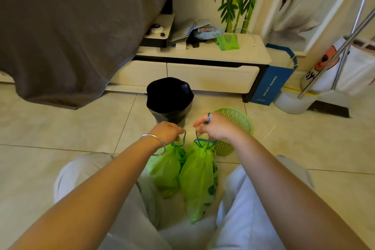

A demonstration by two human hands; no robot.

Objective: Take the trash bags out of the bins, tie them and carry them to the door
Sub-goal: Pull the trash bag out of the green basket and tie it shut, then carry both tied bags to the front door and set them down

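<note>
Two green trash bags hang between my knees, one on the left (165, 170) and one on the right (197, 180), both cinched at the neck by blue drawstrings. My left hand (167, 131) pinches the left bag's drawstring. My right hand (213, 127) holds the right bag's drawstring (203, 140), with a loop of it round a raised finger. A dark bin lined with a black bag (169, 97) stands just beyond my hands. A green mesh bin (236, 126) sits behind my right hand, partly hidden by it.
A low white cabinet (203, 71) with drawers runs along the wall, cluttered on top. A grey cloth (71, 26) drapes down at the left. A blue paper bag (269, 81), a white bucket (292, 101) and metal poles (345, 46) stand at the right. Pale floor tiles (60, 128) lie around.
</note>
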